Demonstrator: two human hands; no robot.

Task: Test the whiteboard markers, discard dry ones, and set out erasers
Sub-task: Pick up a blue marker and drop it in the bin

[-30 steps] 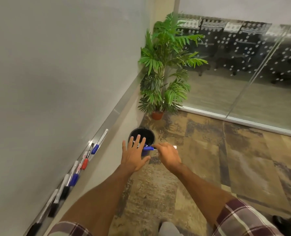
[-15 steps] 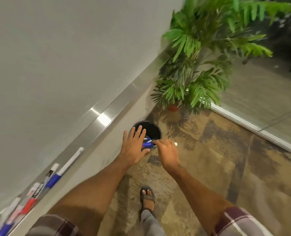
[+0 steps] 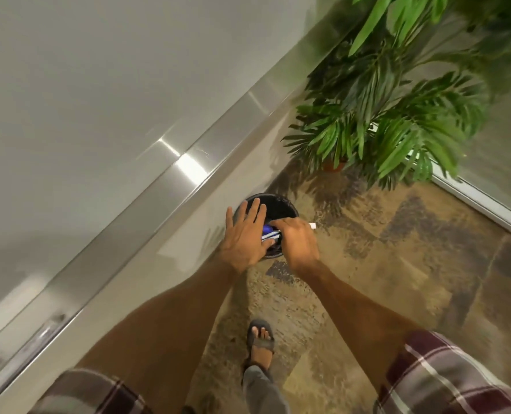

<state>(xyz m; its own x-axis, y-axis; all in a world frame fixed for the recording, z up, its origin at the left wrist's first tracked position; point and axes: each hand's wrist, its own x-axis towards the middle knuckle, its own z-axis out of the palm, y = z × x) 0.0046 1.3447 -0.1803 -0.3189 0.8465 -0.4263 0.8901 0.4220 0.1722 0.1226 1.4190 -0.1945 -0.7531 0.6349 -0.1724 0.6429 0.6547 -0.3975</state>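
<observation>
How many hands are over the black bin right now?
2: the left hand spread over the black bin, the right hand beside it gripping a blue marker. None hidden.

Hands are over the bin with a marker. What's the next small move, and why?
Probably loosen the right hand so the marker drops into the black bin. The hand grips it right above the bin's opening, and the left hand is open and spread beside it.

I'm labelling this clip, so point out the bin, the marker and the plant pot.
bin (image 3: 282, 208), head view, on its inner wall.
marker (image 3: 312, 225), head view, on its white end.
plant pot (image 3: 334, 166), head view, on its orange side.
</observation>
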